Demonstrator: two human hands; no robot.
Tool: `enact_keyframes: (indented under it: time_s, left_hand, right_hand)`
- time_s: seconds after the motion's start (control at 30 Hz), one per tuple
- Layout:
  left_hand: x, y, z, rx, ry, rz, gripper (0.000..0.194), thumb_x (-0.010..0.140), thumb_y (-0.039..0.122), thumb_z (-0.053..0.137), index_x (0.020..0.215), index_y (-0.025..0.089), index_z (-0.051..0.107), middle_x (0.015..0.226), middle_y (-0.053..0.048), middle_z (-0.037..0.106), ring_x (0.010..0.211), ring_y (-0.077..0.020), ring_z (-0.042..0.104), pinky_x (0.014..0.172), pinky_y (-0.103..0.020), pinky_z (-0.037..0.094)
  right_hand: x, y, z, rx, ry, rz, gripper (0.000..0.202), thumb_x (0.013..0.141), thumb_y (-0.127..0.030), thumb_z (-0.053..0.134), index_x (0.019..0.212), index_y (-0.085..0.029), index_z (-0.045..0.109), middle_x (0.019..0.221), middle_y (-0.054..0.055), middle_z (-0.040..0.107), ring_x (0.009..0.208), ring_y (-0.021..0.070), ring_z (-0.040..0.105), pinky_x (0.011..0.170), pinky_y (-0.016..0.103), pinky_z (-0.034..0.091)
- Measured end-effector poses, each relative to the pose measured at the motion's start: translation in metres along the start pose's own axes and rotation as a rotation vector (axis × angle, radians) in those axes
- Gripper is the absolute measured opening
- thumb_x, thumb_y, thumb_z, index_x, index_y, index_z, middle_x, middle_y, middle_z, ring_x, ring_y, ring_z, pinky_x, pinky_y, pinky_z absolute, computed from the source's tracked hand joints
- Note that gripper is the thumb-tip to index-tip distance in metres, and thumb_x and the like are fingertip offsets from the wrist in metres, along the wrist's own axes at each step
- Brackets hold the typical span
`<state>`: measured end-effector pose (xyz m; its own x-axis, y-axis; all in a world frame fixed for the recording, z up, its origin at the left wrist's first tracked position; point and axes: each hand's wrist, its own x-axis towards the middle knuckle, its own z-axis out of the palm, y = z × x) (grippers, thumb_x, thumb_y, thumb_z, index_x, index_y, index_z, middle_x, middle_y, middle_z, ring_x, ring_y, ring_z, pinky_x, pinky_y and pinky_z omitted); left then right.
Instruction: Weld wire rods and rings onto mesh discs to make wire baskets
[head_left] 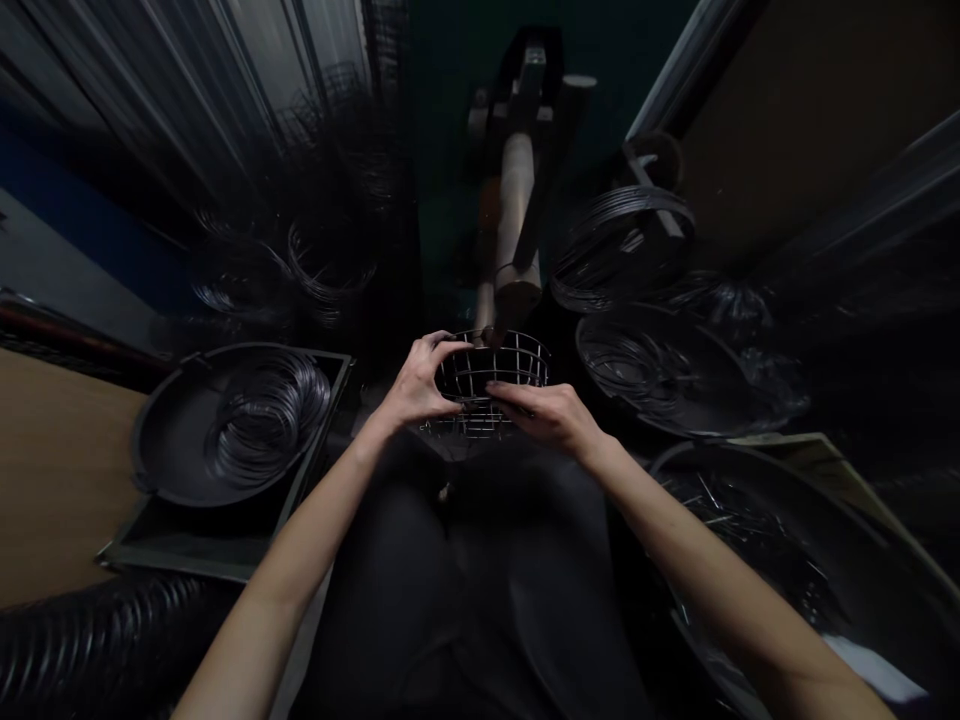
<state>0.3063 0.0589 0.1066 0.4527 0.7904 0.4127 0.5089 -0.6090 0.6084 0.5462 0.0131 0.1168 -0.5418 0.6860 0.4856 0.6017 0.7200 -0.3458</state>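
Observation:
A wire basket-like frame [529, 360] of curved and crossing metal wires sits at the centre, just below the tip of a metal machine arm [517, 200]. My left hand [424, 380] grips its left side, thumb and fingers curved around the wires. My right hand [544, 410] reaches in from the right, its fingers pressed together on the near wires. The fingertips lie close to the machine's lower end, and dim light hides the exact contact there.
A black bowl [176, 430] on the left holds wire rings [266, 415]. More wire rings fill a bowl [720, 390] on the right, with loose metal pieces [735, 515] in a nearer one. Wire coils [630, 215] stand behind; a ribbed hose [97, 640] lies lower left.

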Motion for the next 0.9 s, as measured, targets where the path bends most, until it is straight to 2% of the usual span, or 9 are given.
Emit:
enact_keyframes:
  time_s: [0.17,0.23,0.3,0.37,0.43,0.6,0.73,0.9]
  left_hand:
    - [0.002,0.000,-0.003,-0.002,-0.029,-0.016,0.075,0.054,0.035,0.090,0.120,0.022,0.057,0.131,-0.011,0.050,0.129,-0.0315,0.047,0.110,-0.047,0.042]
    - [0.003,0.000,-0.003,0.015,-0.031,-0.032,0.075,0.055,0.033,0.089,0.121,0.023,0.057,0.131,-0.011,0.050,0.130,-0.0314,0.046,0.111,-0.047,0.041]
    - [0.003,0.000,-0.002,0.013,-0.029,-0.039,0.076,0.054,0.033,0.089,0.122,0.023,0.057,0.131,-0.010,0.051,0.131,-0.0311,0.045,0.111,-0.047,0.041]
    - [0.004,0.000,-0.001,0.007,-0.018,-0.046,0.076,0.054,0.032,0.090,0.122,0.023,0.058,0.132,-0.010,0.050,0.130,-0.0305,0.046,0.111,-0.047,0.041]
    - [0.008,-0.002,0.000,-0.004,0.008,-0.056,0.076,0.053,0.032,0.090,0.122,0.023,0.059,0.132,-0.010,0.050,0.130,-0.0302,0.046,0.110,-0.047,0.042]
    - [0.023,-0.012,-0.001,-0.044,0.037,-0.066,0.074,0.053,0.031,0.090,0.121,0.022,0.061,0.130,-0.010,0.052,0.129,-0.0295,0.047,0.111,-0.047,0.041]
    - [0.028,-0.017,-0.002,-0.053,0.032,-0.065,0.074,0.053,0.033,0.090,0.120,0.021,0.061,0.130,-0.011,0.052,0.128,-0.0292,0.048,0.110,-0.046,0.041]
    - [0.031,-0.021,0.000,-0.090,0.021,-0.005,0.071,0.056,0.035,0.089,0.119,0.018,0.061,0.124,-0.010,0.057,0.123,-0.0271,0.051,0.108,-0.042,0.042]
  right_hand:
    - [-0.001,-0.009,-0.004,-0.033,-0.048,0.098,0.025,0.096,-0.025,0.056,0.117,-0.024,0.070,0.111,0.000,0.073,0.095,0.0170,0.072,0.079,0.026,0.061]
    - [-0.008,-0.016,-0.005,-0.073,0.038,0.133,0.026,0.098,-0.026,0.054,0.118,-0.023,0.069,0.115,0.002,0.072,0.099,0.0172,0.071,0.082,0.026,0.059]
    - [-0.017,-0.024,-0.006,-0.159,0.183,0.237,0.024,0.097,-0.031,0.054,0.113,-0.022,0.070,0.113,0.006,0.071,0.097,0.0183,0.070,0.081,0.027,0.058]
    - [-0.022,-0.028,-0.005,-0.240,0.277,0.360,0.021,0.096,-0.036,0.057,0.101,-0.022,0.071,0.101,0.008,0.070,0.084,0.0187,0.068,0.071,0.028,0.055]
    - [-0.020,-0.026,-0.004,-0.267,0.290,0.427,0.022,0.094,-0.040,0.058,0.090,-0.021,0.070,0.088,0.006,0.065,0.071,0.0171,0.063,0.062,0.028,0.050]
    - [-0.002,-0.011,-0.002,-0.216,0.320,0.428,0.029,0.095,-0.045,0.056,0.084,-0.020,0.067,0.080,0.005,0.059,0.064,0.0161,0.055,0.057,0.027,0.042]
    - [0.004,-0.008,0.000,-0.195,0.332,0.439,0.030,0.094,-0.047,0.055,0.084,-0.021,0.066,0.080,0.005,0.059,0.066,0.0174,0.055,0.058,0.029,0.041]
    - [0.006,-0.008,0.001,-0.171,0.315,0.507,0.024,0.092,-0.042,0.060,0.082,-0.020,0.066,0.083,0.005,0.060,0.071,0.0185,0.056,0.064,0.030,0.042]
